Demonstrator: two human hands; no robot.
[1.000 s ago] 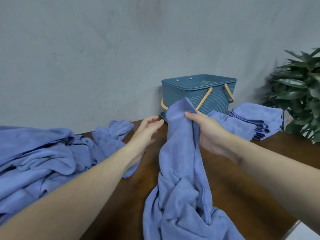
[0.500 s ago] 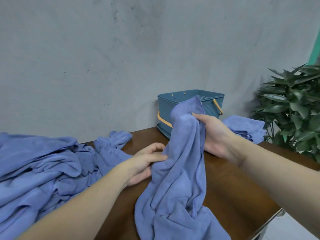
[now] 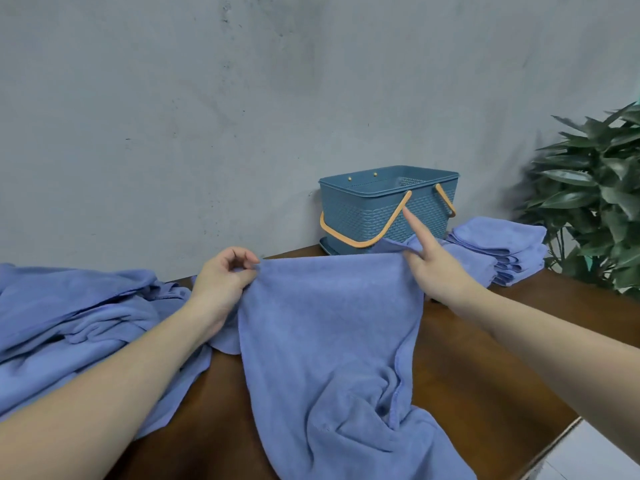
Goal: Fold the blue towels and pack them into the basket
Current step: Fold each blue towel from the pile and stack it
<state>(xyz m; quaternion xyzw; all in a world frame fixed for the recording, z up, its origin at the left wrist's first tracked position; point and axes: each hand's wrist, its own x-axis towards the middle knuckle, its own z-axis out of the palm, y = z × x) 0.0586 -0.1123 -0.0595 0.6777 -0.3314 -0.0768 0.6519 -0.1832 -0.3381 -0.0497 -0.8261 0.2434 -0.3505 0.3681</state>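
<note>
1. Left hand (image 3: 221, 277) fingers pinch the towel (image 3: 329, 327) at its top left corner.
2. Right hand (image 3: 431, 261) pinches the top right corner, index finger straight.
3. Towel's top edge stretches between the fingers; the rest drapes onto the desk (image 3: 485, 358).
4. Basket (image 3: 367, 209) stands just beyond the right fingers.

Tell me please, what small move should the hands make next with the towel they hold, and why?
Probably lift and pull the two corners apart so the towel hangs flat. The left hand and the right hand each pinch a top corner and the upper edge is stretched, but the lower part lies bunched and twisted on the table, too creased to fold neatly.
</note>
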